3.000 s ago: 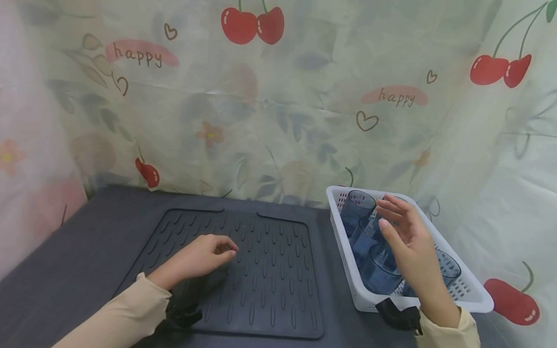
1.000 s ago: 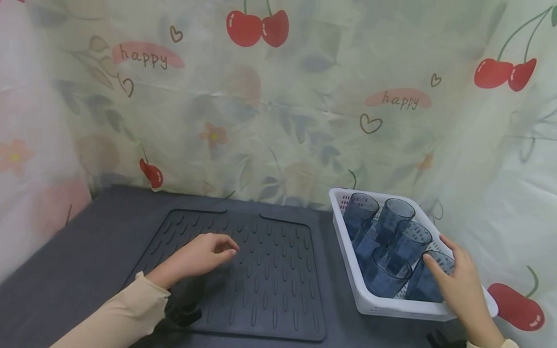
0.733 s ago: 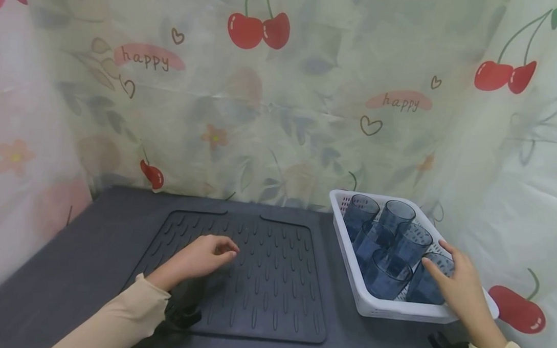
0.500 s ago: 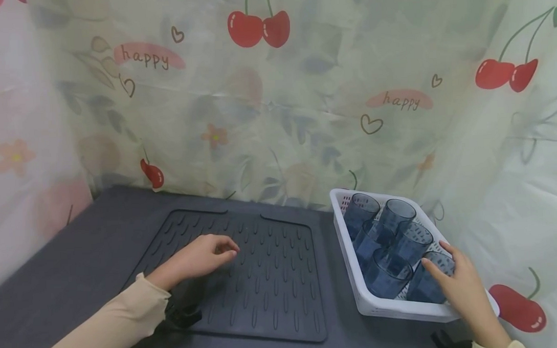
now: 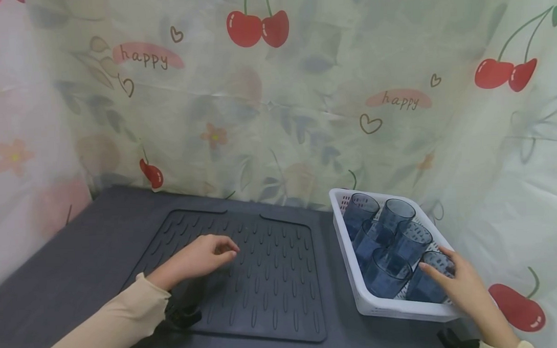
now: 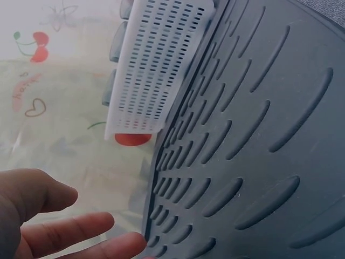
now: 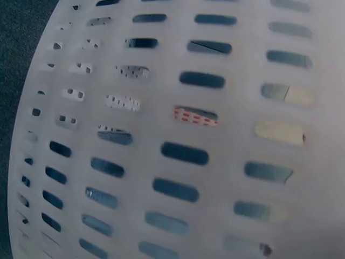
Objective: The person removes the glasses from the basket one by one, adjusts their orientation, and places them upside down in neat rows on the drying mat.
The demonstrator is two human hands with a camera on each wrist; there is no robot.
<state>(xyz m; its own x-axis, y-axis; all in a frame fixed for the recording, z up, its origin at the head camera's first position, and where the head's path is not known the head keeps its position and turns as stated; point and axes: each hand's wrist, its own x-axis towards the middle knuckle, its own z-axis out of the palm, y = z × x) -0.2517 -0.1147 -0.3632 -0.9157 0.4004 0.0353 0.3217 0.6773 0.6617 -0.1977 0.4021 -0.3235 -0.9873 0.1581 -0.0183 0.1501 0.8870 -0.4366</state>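
Blue-tinted drinking glasses, several of them, stand in a white perforated plastic basket (image 5: pixel 403 309) on the right. My right hand (image 5: pixel 464 285) reaches over the basket's right side to the front right glass (image 5: pixel 425 286). The thumb lies at its near left rim and the index finger at its far rim; the other fingers are hidden. In the right wrist view only the basket wall (image 7: pixel 145 129) shows, close up. My left hand (image 5: pixel 203 256) hovers over a black ridged drying mat (image 5: pixel 273 281), fingers loosely bent around nothing. The left wrist view shows its thumb and fingers (image 6: pixel 70 232) apart.
A dark grey cloth covers the table (image 5: pixel 101 236). Behind it hangs a curtain (image 5: pixel 276 117) printed with cherries, close to the mat's and basket's far edges. The glasses stand close together in the basket.
My right hand has moved from above the basket's middle to the front right glass. Over the last second, its fingers have drawn in around the rim. My left hand has stayed put.
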